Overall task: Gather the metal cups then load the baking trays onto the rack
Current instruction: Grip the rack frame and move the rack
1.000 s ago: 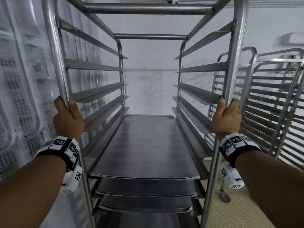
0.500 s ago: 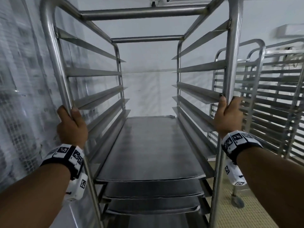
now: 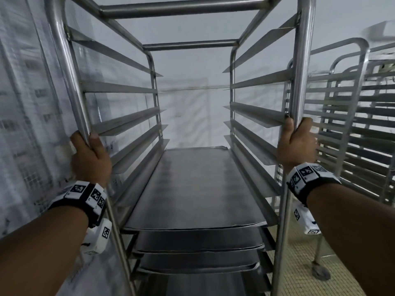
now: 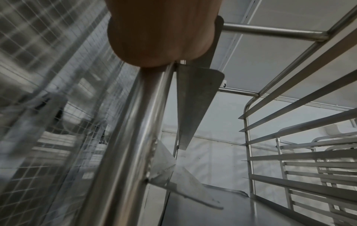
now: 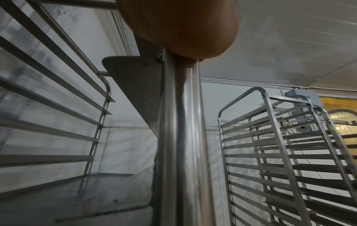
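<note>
I have both hands clamped on the rack (image 3: 303,60), my left hand (image 3: 90,160) wrapped round its near left post and my right hand (image 3: 296,144) round its near right post, with the baking trays (image 3: 196,189) sitting on the lower runners; no metal cups are in view. My worry is the second rack (image 3: 352,124) just to the right and the mesh panel (image 3: 25,124) close on the left. If I steer crooked a post could clip either, and the jolt might slide the trays off.
</note>
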Tool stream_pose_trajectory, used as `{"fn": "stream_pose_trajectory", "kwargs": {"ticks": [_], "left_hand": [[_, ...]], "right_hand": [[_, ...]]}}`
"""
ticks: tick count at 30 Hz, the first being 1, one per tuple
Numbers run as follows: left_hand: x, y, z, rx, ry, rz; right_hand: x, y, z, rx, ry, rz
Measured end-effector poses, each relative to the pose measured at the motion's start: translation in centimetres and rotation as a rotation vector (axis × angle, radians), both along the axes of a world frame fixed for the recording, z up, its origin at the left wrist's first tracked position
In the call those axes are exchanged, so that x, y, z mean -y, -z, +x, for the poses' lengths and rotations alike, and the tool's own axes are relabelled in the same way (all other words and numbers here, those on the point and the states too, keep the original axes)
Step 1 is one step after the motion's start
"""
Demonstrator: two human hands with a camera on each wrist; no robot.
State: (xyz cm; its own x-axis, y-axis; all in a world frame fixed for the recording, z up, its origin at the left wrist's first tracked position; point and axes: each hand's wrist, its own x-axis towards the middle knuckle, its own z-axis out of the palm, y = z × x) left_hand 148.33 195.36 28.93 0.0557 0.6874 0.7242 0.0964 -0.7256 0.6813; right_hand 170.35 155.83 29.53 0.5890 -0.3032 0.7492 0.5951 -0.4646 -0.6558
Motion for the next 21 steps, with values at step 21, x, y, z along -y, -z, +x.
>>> {"fn": "stream_pose_trajectory", "kwargs": {"ticks": [21], "left_hand": [[-10.9,-0.2,20.4,0.019,-0.061,-0.045]], "right_hand": [[-11.8,-0.2,20.9,-0.042,-0.073,0.002]]}}
